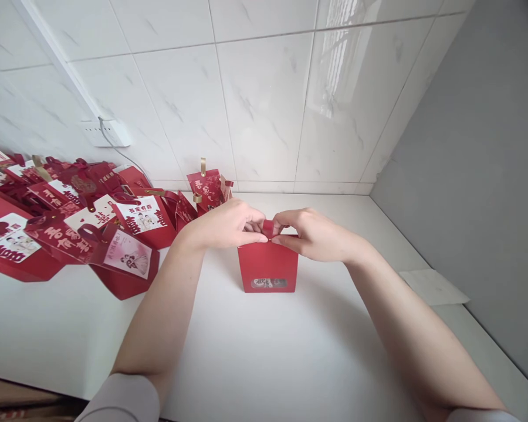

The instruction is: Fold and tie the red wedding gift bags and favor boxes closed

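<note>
A red paper gift box (268,264) stands upright on the white table, with an oval clear window low on its near side. A red ribbon loop (268,228) rises from its top edge. From the left, my left hand (233,225) pinches the ribbon with thumb and fingers. My right hand (312,233) pinches at the same loop from the right, its thumb against the top edge of the box. The fingertips nearly meet and partly cover the ribbon.
Many red gift boxes (145,220) with ribbon loops are heaped at the left. Two more boxes (205,190) stand by the tiled wall. A power socket (107,133) with a cable is on that wall. A white sheet (433,286) lies at the right, beside a grey panel (479,176).
</note>
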Demonstrator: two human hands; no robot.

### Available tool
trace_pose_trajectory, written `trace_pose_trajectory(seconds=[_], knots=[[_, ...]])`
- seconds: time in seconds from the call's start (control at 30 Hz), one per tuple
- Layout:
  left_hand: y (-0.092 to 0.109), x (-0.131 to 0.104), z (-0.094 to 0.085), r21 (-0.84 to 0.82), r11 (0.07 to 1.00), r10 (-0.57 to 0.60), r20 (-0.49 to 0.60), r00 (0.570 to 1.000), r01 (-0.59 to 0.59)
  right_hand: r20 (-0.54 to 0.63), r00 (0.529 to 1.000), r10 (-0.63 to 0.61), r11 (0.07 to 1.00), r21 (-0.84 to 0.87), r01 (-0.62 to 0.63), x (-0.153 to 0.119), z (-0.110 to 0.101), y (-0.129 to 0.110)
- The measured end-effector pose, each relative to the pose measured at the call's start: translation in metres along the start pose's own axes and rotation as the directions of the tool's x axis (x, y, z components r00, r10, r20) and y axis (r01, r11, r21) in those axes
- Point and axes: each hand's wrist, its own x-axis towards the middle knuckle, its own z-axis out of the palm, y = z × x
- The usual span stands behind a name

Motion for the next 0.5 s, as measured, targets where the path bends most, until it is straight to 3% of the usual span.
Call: trace_pose_trajectory(seconds=[0.5], knots=[[-0.0003,0.0029,0.0062,0.066,0.997,0.039,-0.071,0.997,-0.034,0.004,0.996,0.094,0.994,0.049,-0.094,-0.0009,-0.0044,0.0031]])
